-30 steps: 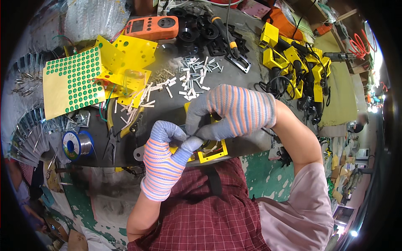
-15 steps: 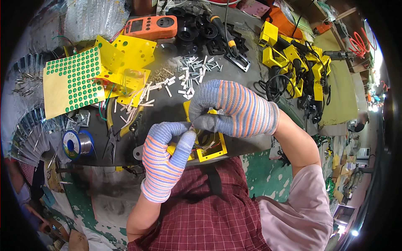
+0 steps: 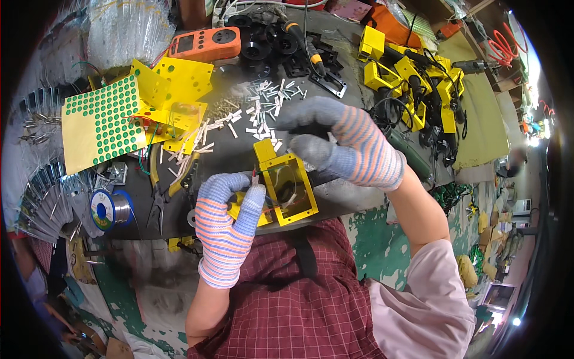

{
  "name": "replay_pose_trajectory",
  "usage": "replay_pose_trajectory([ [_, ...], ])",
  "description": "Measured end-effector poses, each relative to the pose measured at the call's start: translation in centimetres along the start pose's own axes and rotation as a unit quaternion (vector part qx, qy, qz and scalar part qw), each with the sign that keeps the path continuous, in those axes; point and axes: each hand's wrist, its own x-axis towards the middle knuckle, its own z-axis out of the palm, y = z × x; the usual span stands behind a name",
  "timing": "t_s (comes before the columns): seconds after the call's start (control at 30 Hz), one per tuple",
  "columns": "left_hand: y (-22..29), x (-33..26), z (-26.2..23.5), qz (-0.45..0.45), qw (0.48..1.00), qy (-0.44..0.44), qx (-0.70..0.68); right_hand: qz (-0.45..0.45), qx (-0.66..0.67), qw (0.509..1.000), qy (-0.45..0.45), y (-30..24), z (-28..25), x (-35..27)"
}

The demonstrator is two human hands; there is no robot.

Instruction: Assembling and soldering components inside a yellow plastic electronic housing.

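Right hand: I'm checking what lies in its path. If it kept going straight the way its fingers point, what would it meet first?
The right hand points left; it would probably first meet the scattered small white parts on the workbench, though depth is unclear.

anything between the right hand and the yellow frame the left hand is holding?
Nothing visible. The right hand hovers just above and right of the yellow frame, which the left hand holds at the table edge. The gap between them looks clear.
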Motion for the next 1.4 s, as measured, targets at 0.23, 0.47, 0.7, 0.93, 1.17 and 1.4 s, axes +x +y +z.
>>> replay_pose_trajectory([
  [0.23,0.1,-1.4,-1.3,0.181,0.954,0.057,0.233,0.111,0.089,0.983,0.115,-0.7,0.3,-6.1],
  [0.47,-6.1,-9.6,-6.2,0.076,0.96,0.252,0.097,0.101,-0.007,0.987,0.126,-0.8,1.2,-9.6],
  [0.7,-15.1,-14.3,-9.4,-0.32,0.803,0.438,-0.247,-0.044,-0.275,0.958,0.071,2.6,2.2,-7.3],
  [0.93,-22.2,-13.3,-14.0,-0.34,0.805,0.251,-0.416,-0.032,-0.146,0.989,-0.014,4.0,1.4,-5.3],
  [1.17,-20.9,-11.6,-12.1,-0.399,0.763,0.293,-0.416,-0.098,-0.279,0.951,0.085,4.1,2.6,-6.0],
  [1.4,-11.9,-17.0,-12.2,-0.339,0.826,0.302,-0.334,-0.147,-0.298,0.937,0.107,0.8,3.7,-6.8],
])
